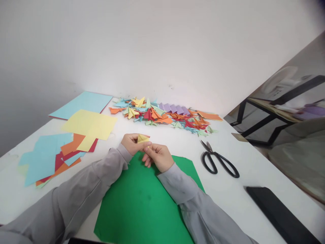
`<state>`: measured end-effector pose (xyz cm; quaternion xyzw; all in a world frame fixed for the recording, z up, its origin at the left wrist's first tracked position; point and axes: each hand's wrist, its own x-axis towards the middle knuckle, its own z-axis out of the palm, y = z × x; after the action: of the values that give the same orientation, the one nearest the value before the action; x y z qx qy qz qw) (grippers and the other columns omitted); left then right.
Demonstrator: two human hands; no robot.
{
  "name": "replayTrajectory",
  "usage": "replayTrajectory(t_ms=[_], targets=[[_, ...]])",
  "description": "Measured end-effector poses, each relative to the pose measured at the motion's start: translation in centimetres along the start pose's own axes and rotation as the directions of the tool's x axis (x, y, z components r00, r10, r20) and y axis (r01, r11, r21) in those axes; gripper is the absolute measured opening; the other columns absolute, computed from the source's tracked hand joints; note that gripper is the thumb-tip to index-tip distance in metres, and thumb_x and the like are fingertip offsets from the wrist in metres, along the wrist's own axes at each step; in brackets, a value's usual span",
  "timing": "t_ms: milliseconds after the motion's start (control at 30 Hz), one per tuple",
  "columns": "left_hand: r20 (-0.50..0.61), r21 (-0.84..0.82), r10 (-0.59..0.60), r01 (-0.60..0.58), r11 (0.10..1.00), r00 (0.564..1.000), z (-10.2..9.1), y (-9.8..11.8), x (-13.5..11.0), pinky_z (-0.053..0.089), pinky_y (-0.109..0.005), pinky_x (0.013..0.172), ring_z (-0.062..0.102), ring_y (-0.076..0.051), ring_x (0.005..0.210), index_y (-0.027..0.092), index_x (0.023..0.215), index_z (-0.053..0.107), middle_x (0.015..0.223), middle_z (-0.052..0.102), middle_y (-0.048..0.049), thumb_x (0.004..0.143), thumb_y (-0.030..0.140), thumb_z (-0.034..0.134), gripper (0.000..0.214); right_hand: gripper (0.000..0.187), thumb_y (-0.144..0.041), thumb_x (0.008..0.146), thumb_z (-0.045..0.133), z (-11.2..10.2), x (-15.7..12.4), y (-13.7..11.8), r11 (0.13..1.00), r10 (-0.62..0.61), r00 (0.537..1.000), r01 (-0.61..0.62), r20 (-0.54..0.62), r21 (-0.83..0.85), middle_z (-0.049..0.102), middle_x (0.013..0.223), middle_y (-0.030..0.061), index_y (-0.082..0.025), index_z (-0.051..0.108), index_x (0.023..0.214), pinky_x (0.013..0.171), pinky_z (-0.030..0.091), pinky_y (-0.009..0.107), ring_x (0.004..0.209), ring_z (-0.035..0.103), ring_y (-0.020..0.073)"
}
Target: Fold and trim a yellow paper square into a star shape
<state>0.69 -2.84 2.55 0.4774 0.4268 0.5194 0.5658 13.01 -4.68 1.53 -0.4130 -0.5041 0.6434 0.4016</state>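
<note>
A small folded piece of yellow paper (143, 138) is held up between my two hands, over the far edge of the green sheet (147, 200). My left hand (132, 143) pinches it from the left, thumb on the near side. From the right, the thumb and fingertips of my right hand (159, 156) close on its lower edge, while the other fingers curl below. Part of the paper is hidden behind my fingers.
Many folded paper planes (152, 115) lie heaped along the wall. Coloured paper sheets (48, 152) overlap on the left, below a yellow sheet (88, 123) and a blue sheet (81, 103). Black-handled scissors (219, 159) and a black flat object (279, 213) lie to the right.
</note>
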Motion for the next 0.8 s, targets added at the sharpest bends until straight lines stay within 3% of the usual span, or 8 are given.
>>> replayTrajectory(t_ms=[33, 133, 267, 467, 633, 800], targets=[[0.062, -0.063, -0.039, 0.043, 0.997, 0.997, -0.1, 0.1, 0.1, 0.039, -0.021, 0.045, 0.047, -0.008, 0.043, 0.010, 0.075, 0.066, 0.052, 0.058, -0.0008, 0.043, 0.037, 0.074, 0.043, 0.037, -0.048, 0.054, 0.065, -0.1, 0.1, 0.1, 1.000, -0.006, 1.000, 0.006, -0.011, 0.018, 0.058, 0.041, -0.0017, -0.013, 0.054, 0.058, 0.027, 0.040, 0.016, 0.029, 0.050, 0.0081], [0.206, -0.277, -0.173, 0.227, 0.934, 0.963, -0.5, 0.1, 0.6, 0.038, -0.024, 0.043, 0.050, -0.011, 0.046, 0.006, 0.066, 0.064, 0.053, 0.058, -0.0062, 0.054, 0.063, 0.053, 0.059, 0.034, -0.045, 0.057, 0.066, -0.4, 0.3, 0.2, 0.998, -0.011, 1.000, 0.012, -0.025, 0.057, 0.059, 0.042, -0.0014, -0.013, 0.053, 0.055, 0.027, 0.040, 0.015, 0.029, 0.050, 0.0073], [0.121, -0.303, -0.160, 0.190, 0.934, 0.980, -0.5, -0.5, 1.1, 0.035, -0.023, 0.040, 0.049, -0.011, 0.042, 0.007, 0.060, 0.058, 0.049, 0.056, -0.0039, 0.058, 0.047, 0.062, 0.040, 0.033, -0.044, 0.058, 0.065, -0.4, 0.3, 0.3, 0.998, -0.007, 1.000, 0.007, 0.007, 0.059, 0.060, 0.042, -0.0007, -0.013, 0.054, 0.056, 0.027, 0.040, 0.015, 0.029, 0.051, 0.0079], [0.130, -0.114, -0.103, 0.118, 0.986, 0.986, -0.2, -1.1, 1.0, 0.031, -0.021, 0.037, 0.044, -0.008, 0.038, 0.007, 0.055, 0.059, 0.042, 0.051, -0.0012, 0.051, 0.043, 0.068, 0.037, 0.033, -0.045, 0.058, 0.064, -0.4, 0.2, 0.2, 0.998, 0.002, 1.000, -0.003, 0.017, 0.058, 0.060, 0.042, -0.0010, -0.013, 0.055, 0.058, 0.028, 0.039, 0.015, 0.029, 0.051, 0.0078], [0.060, 0.085, -0.004, -0.001, 0.996, 0.998, -0.3, -1.1, 0.6, 0.030, -0.019, 0.037, 0.040, -0.005, 0.037, 0.009, 0.053, 0.058, 0.040, 0.049, 0.0014, 0.055, 0.039, 0.066, 0.031, 0.033, -0.043, 0.054, 0.068, -0.1, 0.2, 0.0, 1.000, 0.005, 0.999, -0.005, 0.033, 0.008, 0.059, 0.042, -0.0018, -0.013, 0.056, 0.060, 0.029, 0.040, 0.015, 0.030, 0.050, 0.0073], [-0.048, 0.162, -0.021, 0.029, 0.986, 0.999, -0.2, -0.7, 0.3, 0.033, -0.019, 0.037, 0.042, -0.006, 0.037, 0.010, 0.053, 0.058, 0.040, 0.050, 0.0020, 0.053, 0.039, 0.066, 0.030, 0.033, -0.037, 0.048, 0.074, 0.1, 0.0, 0.0, 0.999, -0.023, 0.998, 0.025, 0.058, -0.028, 0.059, 0.043, -0.0031, -0.013, 0.055, 0.062, 0.032, 0.041, 0.015, 0.032, 0.051, 0.0067]])
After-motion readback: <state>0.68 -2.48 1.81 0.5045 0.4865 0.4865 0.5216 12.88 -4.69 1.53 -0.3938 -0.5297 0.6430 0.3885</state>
